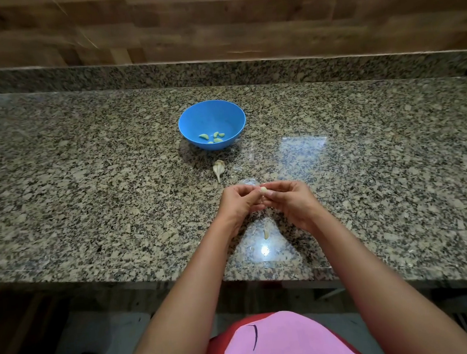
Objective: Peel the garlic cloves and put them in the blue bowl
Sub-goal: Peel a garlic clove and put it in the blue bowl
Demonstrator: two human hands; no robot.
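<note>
Peeling item: garlic clove [263,190], pinched between left hand [238,201] and right hand [290,200], both grips clamped; best stripped over desk [88,188], near edge.

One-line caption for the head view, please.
Both hands, left hand and right hand, pinch a garlic clove over the granite counter, near the blue bowl.

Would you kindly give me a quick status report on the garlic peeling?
Left hand and right hand both pinching one garlic clove. Several peeled cloves in blue bowl. Path to bowl open; garlic remnant lies between.
</note>
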